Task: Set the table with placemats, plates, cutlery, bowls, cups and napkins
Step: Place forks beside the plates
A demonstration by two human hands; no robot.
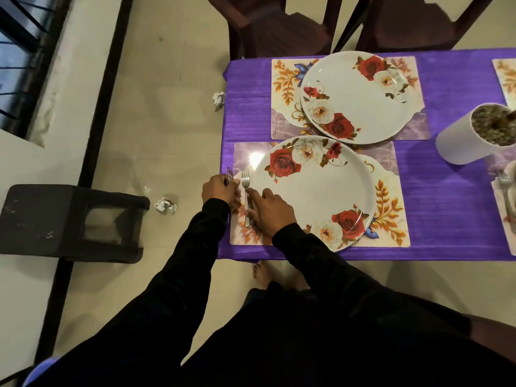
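A purple-clothed table carries two floral placemats, the near placemat and the far placemat, each under a white rose plate: the near plate and the far plate. A fork lies on the near placemat just left of the plate, tines pointing away. My right hand rests its fingers on the fork's handle. My left hand is closed around more cutlery, whose tips stick out above the fist at the table's left edge.
A white planter stands at the right, with further placemats and another fork beyond it. Dark chairs stand behind the table. A black stool and crumpled paper balls sit on the floor at left.
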